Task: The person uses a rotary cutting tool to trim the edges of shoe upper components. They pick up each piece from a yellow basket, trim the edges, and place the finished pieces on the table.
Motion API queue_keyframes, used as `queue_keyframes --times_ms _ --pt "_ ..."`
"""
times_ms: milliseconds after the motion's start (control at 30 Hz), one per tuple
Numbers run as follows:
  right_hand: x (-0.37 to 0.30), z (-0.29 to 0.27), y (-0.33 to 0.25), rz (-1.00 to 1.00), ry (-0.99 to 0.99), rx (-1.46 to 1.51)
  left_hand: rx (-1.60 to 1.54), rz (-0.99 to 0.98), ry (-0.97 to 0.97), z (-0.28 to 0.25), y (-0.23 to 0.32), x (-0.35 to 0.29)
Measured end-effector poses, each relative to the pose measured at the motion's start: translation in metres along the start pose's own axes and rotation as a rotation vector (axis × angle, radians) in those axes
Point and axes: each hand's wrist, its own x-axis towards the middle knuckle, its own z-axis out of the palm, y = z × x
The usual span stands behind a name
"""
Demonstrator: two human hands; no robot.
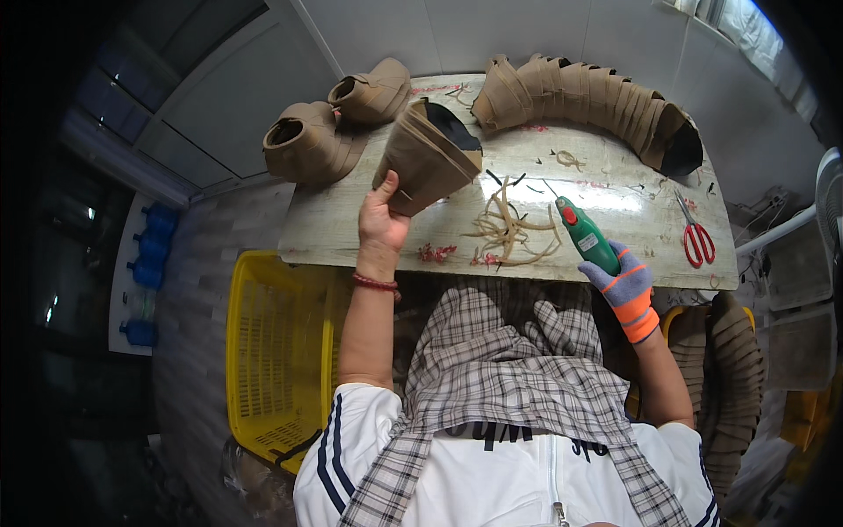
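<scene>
Bare, with a red bead bracelet at the wrist, my left hand (384,220) grips a brown shoe upper (426,167) with a black lining, raised over the table's left part. My right hand (622,285), in a grey and orange glove, is closed round a green handheld power tool (587,235) with a red button. A thin tip on the tool points up and left, apart from the upper. Between the hands lies a tangle of tan trimmed strips (507,230). Red-handled scissors (698,239) rest right of the tool.
A curved row of nested brown uppers (580,101) lines the back of the worn table (329,224). Two shaped uppers (307,145) stand at its left corner. Below are a yellow basket (272,334) on the left and more stacked uppers (738,378) on the right.
</scene>
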Motion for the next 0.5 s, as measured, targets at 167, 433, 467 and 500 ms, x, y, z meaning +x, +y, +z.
queue_keyframes --times_ms 167,433,467,500 --pt "-0.003 -0.018 -0.017 -0.346 0.074 -0.268 -0.428 -0.292 0.065 -0.013 0.023 -0.021" --pt "-0.027 -0.035 -0.005 -0.486 0.119 -0.367 -0.612 -0.559 -0.344 -0.016 0.000 -0.054" --pt "-0.029 -0.038 -0.004 -0.500 0.130 -0.354 -0.618 -0.552 -0.234 -0.013 -0.001 -0.055" --pt "-0.032 -0.041 -0.003 -0.482 0.116 -0.389 -0.622 -0.544 -0.124 -0.010 -0.002 -0.056"
